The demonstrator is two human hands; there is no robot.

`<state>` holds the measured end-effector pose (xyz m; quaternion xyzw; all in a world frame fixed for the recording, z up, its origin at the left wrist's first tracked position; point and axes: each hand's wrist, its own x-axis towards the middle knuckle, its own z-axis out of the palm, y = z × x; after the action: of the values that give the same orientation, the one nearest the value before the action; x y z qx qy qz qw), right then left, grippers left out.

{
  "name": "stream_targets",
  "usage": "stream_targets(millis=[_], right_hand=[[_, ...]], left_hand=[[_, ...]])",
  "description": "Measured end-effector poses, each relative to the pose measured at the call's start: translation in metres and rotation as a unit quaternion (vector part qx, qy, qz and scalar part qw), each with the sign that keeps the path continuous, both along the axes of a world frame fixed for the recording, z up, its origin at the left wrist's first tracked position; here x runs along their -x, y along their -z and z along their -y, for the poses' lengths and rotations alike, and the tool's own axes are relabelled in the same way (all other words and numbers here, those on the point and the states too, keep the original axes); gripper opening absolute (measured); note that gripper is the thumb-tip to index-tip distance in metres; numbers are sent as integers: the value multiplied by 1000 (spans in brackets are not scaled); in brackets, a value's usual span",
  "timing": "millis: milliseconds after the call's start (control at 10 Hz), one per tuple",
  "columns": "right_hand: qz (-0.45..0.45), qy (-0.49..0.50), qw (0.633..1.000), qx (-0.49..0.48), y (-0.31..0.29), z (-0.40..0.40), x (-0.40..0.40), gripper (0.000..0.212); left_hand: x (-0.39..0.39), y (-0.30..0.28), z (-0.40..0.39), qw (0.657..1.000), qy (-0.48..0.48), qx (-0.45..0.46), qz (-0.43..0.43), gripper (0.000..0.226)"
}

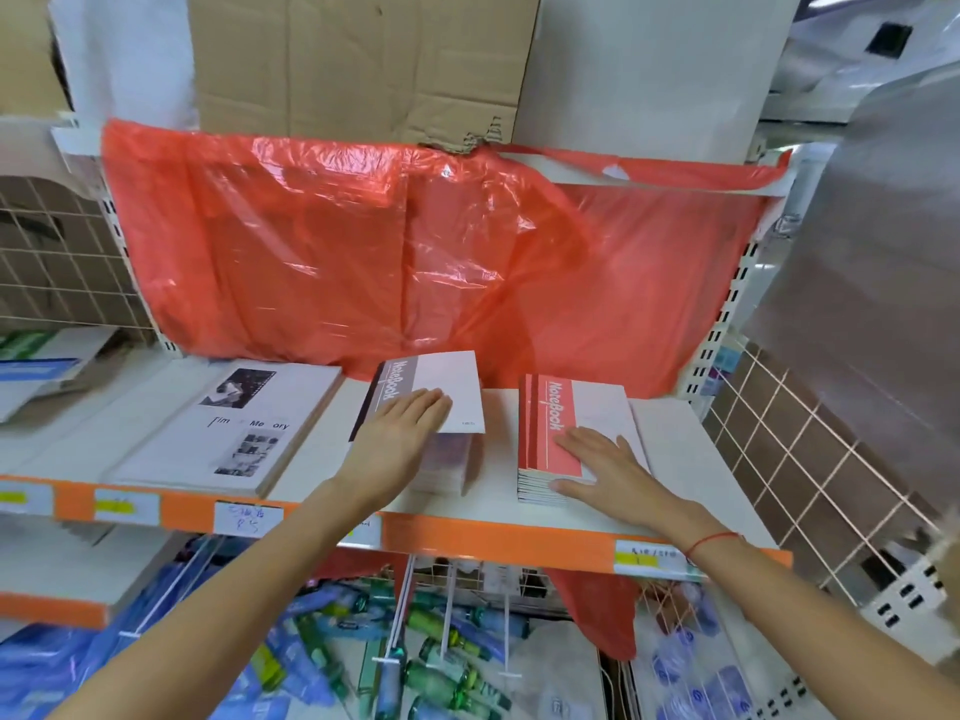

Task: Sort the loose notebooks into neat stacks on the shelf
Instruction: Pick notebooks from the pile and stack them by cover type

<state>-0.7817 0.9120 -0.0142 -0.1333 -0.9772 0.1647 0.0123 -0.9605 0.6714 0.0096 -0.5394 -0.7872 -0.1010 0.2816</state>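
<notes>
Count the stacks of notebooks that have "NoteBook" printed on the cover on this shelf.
2. The grey-banded stack lies mid-shelf under the left hand; the red-banded stack lies to its right under the right hand. The red plastic sheet behind may hide more.

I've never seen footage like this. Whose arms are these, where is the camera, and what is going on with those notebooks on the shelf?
No machine here: a person wears a camera on their head, looking down at their own arms. On the white shelf lie two piles of notebooks. The left hand rests flat on a grey notebook, which lies askew atop its pile. The right hand presses flat on the red notebook stack. Neither hand grips anything. Larger white pads lie to the left, and a red plastic sheet hangs behind.
</notes>
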Motion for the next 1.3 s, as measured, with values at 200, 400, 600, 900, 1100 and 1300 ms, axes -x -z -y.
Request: stream_targets(millis=[200, 400, 600, 900, 1100, 1300], right_hand=[[-9, -5, 1000, 3, 1, 3, 2, 63], [-24, -3, 1000, 0, 2, 6, 4, 62], [-28, -4, 1000, 1, 3, 6, 7, 62], [-32, -9, 999, 5, 6, 3, 10, 62], [-32, -12, 999, 1, 6, 3, 10, 62], [-18, -20, 1000, -8, 5, 3, 11, 61]], left_hand=[[-5, -1, -1, 1000, -19, 1, 2, 60], [-6, -3, 1, 1000, -20, 9, 1, 58], [-7, 0, -2, 1000, -19, 6, -7, 55], [-6, 3, -3, 1000, -5, -12, 13, 65], [-4, 6, -3, 1000, -4, -14, 14, 65], [-4, 7, -4, 1000, 3, -24, 11, 64]])
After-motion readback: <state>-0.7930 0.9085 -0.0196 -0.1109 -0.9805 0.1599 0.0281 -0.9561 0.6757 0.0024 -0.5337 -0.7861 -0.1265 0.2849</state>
